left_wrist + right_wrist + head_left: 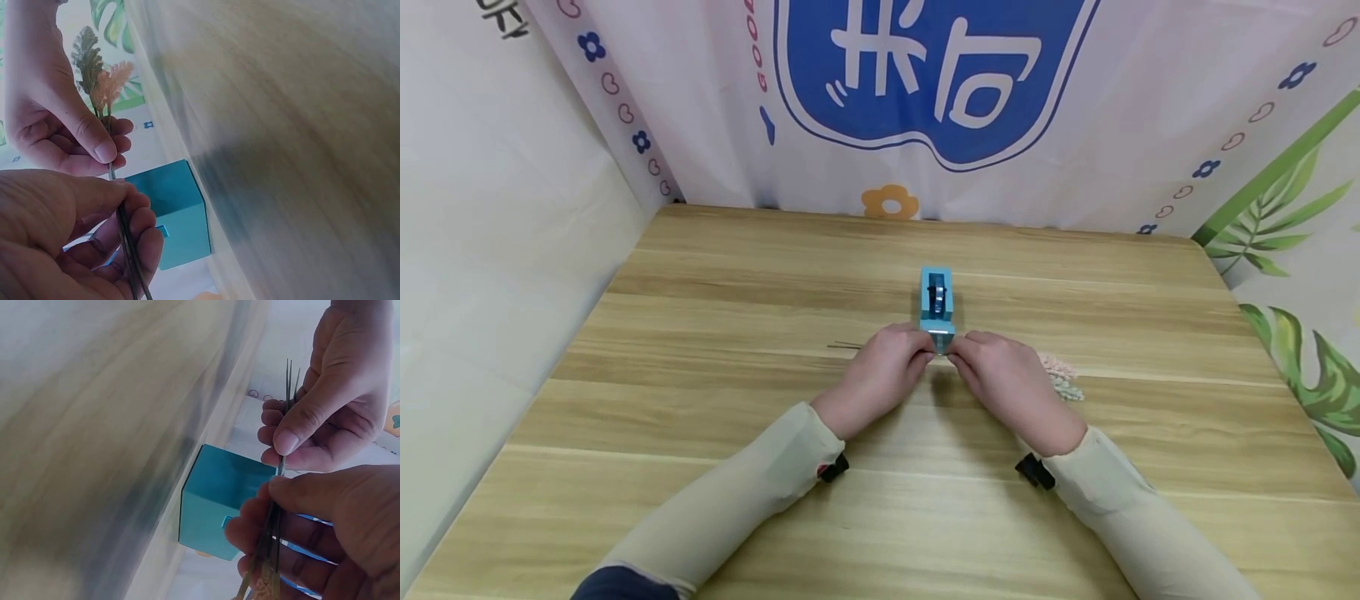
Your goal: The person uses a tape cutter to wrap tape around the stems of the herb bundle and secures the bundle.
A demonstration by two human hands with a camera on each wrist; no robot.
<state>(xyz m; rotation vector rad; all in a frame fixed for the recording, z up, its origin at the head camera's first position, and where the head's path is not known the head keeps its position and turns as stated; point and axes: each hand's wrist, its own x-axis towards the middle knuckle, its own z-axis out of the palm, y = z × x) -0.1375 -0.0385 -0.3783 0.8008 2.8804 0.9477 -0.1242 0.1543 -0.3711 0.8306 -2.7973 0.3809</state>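
Thin dark stems (128,250) of artificial flower sprigs run between both hands. My left hand (885,367) pinches them between thumb and fingers, with the bare ends sticking out to the left. Close by, my right hand (1011,383) pinches the same stems nearer the flower heads. A pink head (1057,367) and a grey-green head (1066,387) show beyond it on the right. Just behind the fingertips stands a blue tape dispenser (925,310) with a roll inside. A small shiny patch lies on the stems between the thumbs; whether it is tape I cannot tell.
Under everything is a wood-grain table (700,492). A printed white curtain (722,150) with a blue emblem hangs along its back edge. White cloth (512,250) stands at the left, and a leaf-patterned sheet (1292,325) borders the right.
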